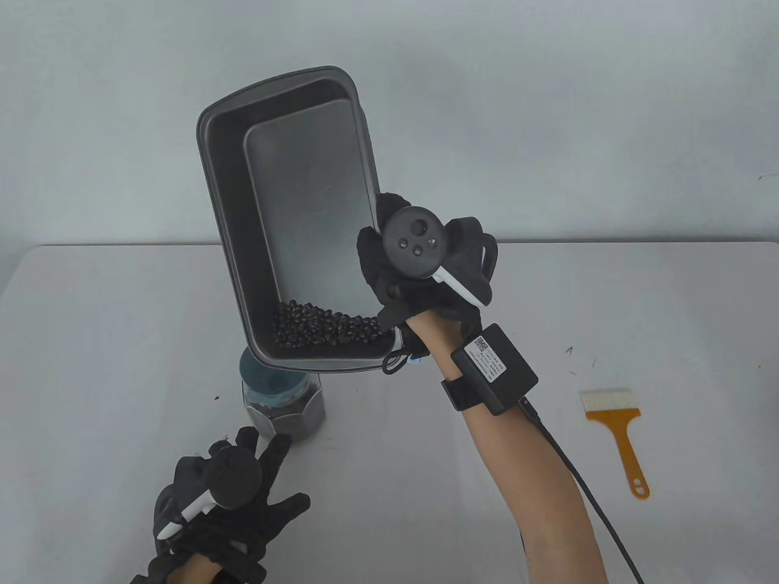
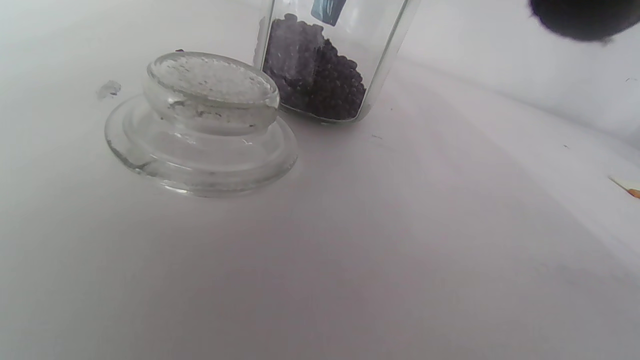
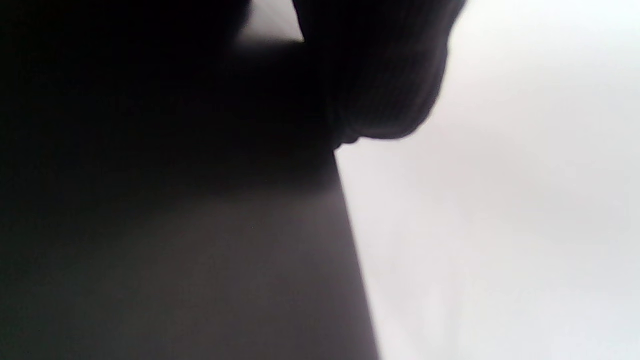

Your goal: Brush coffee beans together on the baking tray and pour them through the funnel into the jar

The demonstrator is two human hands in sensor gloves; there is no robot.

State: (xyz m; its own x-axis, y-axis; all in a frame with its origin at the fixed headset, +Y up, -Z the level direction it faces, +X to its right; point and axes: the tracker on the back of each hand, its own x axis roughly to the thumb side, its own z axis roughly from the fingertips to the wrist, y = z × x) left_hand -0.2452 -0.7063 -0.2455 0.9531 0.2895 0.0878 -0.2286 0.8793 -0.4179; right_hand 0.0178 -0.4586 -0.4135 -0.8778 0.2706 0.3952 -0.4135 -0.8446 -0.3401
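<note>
the right hand (image 1: 420,274) grips the baking tray (image 1: 292,219) by its long right rim, tipped steeply; coffee beans (image 1: 322,328) pile at the low short end, directly above the funnel (image 1: 268,377) in the jar (image 1: 283,413) near the table's front-left; the left hand (image 1: 225,505) rests with fingers spread just beside the jar.

You've got one baking tray (image 1: 225,201), one glass jar (image 1: 286,413), one blue funnel (image 1: 268,380) in its mouth, one glass lid (image 2: 200,135), one brush (image 1: 618,429). Coffee beans (image 1: 322,331): one heap in the tray's low end, too many to count, plus more inside the jar. Two gloved hands: left hand (image 1: 225,505), right hand (image 1: 426,267). One table (image 1: 91,365).
</note>
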